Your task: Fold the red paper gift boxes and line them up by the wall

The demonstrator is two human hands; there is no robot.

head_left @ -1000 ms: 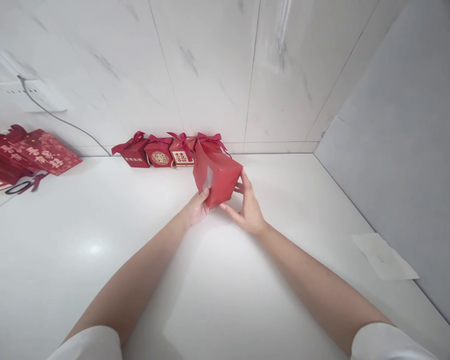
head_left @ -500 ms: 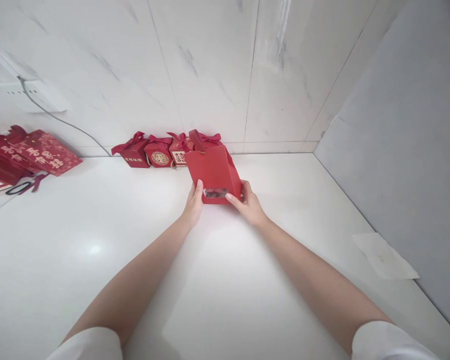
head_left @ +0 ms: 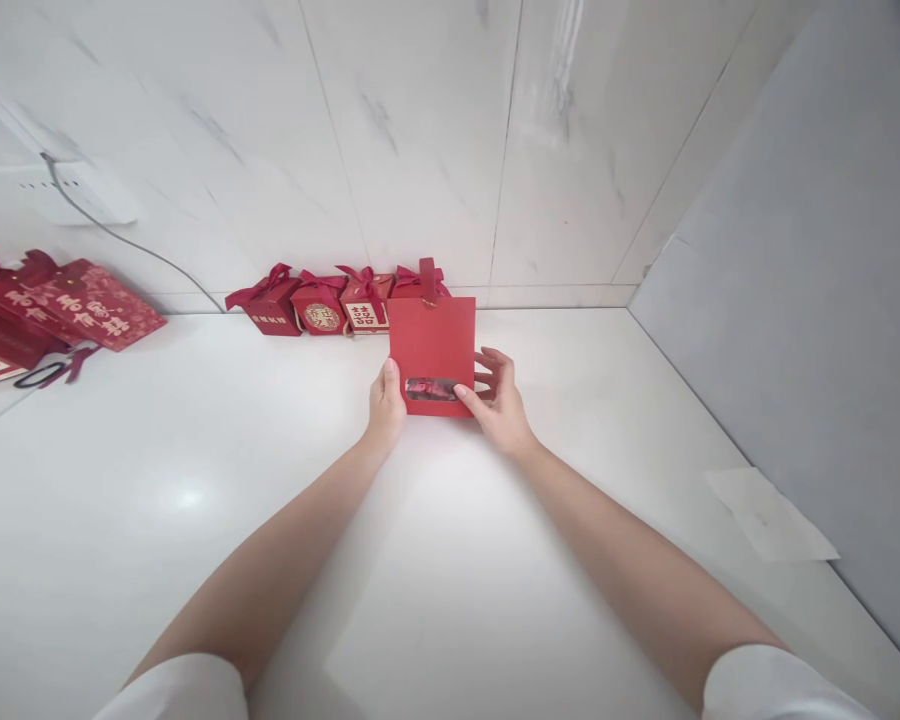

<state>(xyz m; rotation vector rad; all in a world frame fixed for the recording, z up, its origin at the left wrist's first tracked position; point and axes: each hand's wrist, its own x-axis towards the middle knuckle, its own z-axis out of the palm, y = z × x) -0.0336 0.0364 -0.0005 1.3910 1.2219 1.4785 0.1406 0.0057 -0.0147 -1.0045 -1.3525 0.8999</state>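
A red gift box (head_left: 432, 335) stands upright on the white tabletop, its plain front facing me. It has a ribbon loop handle (head_left: 427, 280) on top and a clear window (head_left: 429, 389) low on the front, with pinkish contents behind it. My left hand (head_left: 386, 408) holds the box's left edge, thumb upright and the other fingers mostly hidden. On the right, my right hand (head_left: 501, 405) has its thumb on the front by the window's end, while its fingers curve, slightly spread, by the right side. Behind the box is a row of small red boxes with bows (head_left: 320, 305).
At far left lie several red patterned gift bags (head_left: 105, 310) and scissors (head_left: 41, 375). A grey cable (head_left: 135, 245) runs down the tiled wall from a socket panel. A pale sheet (head_left: 771, 515) lies by the grey panel at right.
The gift box has turned so its front faces me squarely and its right side no longer shows. My right fingers have spread a little beside it.
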